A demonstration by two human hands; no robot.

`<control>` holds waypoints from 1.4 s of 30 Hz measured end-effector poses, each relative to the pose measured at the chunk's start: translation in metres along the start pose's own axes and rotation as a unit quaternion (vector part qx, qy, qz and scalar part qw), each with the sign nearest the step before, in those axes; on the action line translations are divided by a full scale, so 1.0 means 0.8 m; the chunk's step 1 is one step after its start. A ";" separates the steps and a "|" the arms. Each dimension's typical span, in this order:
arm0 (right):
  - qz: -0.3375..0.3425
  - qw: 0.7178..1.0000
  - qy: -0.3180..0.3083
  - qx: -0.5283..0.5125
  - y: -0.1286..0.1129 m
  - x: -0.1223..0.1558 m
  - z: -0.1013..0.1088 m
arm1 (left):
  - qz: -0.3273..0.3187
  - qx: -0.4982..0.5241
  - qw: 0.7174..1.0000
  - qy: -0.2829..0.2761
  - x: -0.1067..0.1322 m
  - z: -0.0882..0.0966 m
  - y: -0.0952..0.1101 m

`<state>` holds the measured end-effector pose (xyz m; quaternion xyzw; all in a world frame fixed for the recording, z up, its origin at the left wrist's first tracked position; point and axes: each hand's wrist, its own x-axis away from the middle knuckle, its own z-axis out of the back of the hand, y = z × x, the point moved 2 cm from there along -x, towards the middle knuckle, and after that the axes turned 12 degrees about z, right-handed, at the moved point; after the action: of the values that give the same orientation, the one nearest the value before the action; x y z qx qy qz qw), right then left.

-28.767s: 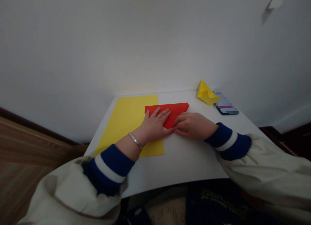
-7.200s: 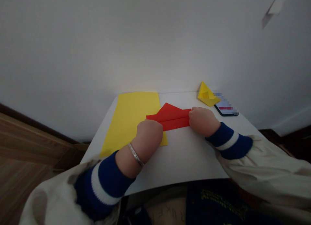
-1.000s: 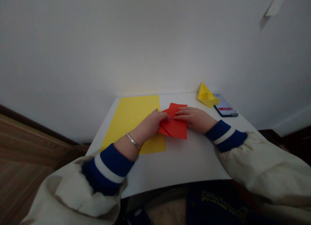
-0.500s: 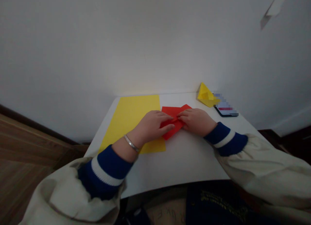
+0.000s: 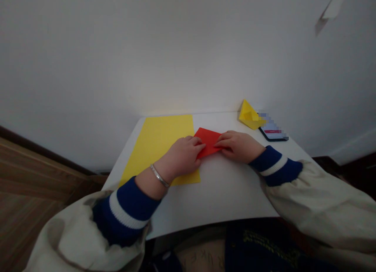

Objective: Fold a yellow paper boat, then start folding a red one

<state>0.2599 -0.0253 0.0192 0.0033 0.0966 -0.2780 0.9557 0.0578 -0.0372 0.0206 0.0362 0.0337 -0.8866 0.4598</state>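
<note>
A folded piece of red paper [image 5: 209,140] lies between my hands over the white table. My left hand [image 5: 185,155] is closed on its left end, fingers bent over the top and the thumb mostly hidden. At the opposite end, my right hand [image 5: 237,145] pinches the paper's right side. A large sheet of yellow paper [image 5: 158,138] lies flat under my left hand and wrist. The underside of the red paper is hidden.
The white table [image 5: 223,193] stands against a pale wall [image 5: 188,52]. Near its back right are a folded yellow paper shape [image 5: 248,114] and a phone [image 5: 273,131] with a blurred screen. Wooden boards [image 5: 38,185] are at the left.
The red paper has gone from a spread shape with several corners to a smaller, flatter shape. My left fingers have curled in, and my right hand has shifted slightly to the right.
</note>
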 end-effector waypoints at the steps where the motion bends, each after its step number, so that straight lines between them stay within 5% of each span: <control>1: -0.001 1.000 -0.003 0.005 -0.001 0.000 0.001 | -0.002 -0.012 1.000 0.006 0.000 0.001 0.000; 9: -0.004 1.000 -0.006 0.013 -0.006 -0.002 0.004 | 0.016 -0.026 0.999 0.025 -0.005 0.000 -0.002; 20: -0.225 0.971 0.012 -0.075 0.020 0.002 -0.005 | 0.172 0.113 0.979 -0.011 -0.014 -0.007 -0.020; 26: -0.242 0.968 0.018 -0.061 0.025 0.002 -0.010 | 0.219 0.147 0.964 -0.028 -0.013 -0.011 -0.022; 34: -0.237 0.963 0.022 -0.124 0.031 0.008 -0.006 | 0.210 0.141 0.967 -0.026 -0.009 -0.011 -0.024; 42: -0.251 0.965 0.006 -0.071 0.033 0.005 -0.008 | 0.217 0.114 0.969 -0.034 -0.010 -0.003 -0.021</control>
<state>0.2757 -0.0049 0.0112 -0.0870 0.1191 -0.5016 0.8524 0.0489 -0.0206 0.0192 0.0646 -0.0915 -0.7641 0.6353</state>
